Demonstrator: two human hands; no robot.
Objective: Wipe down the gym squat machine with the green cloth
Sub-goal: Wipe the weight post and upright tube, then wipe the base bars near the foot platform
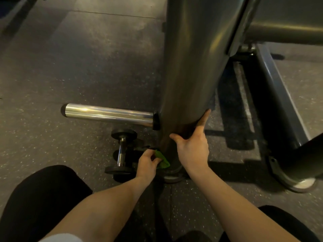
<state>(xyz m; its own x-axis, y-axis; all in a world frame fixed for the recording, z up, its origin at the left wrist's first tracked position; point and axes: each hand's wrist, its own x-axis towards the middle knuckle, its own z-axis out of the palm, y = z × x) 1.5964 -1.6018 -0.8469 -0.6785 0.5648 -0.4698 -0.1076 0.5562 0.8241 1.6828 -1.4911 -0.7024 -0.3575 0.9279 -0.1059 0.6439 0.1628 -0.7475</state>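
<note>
The machine post (190, 67) rises from the floor; the right hand (194, 147) braces it, fingers spread, holding nothing. The dumbbell (122, 151) crowds the left hand (147, 163), pinching the green cloth (162, 160) at the post's foot: knuckles may knock it.

Setting: a gym floor. Evidence: dark speckled rubber flooring (70, 81) laid in large tiles; a heavy grey steel machine frame (190, 67) with a chromed weight-plate peg (108, 115) projecting sideways; a black dumbbell (121, 151) lying beside the frame's foot.
</note>
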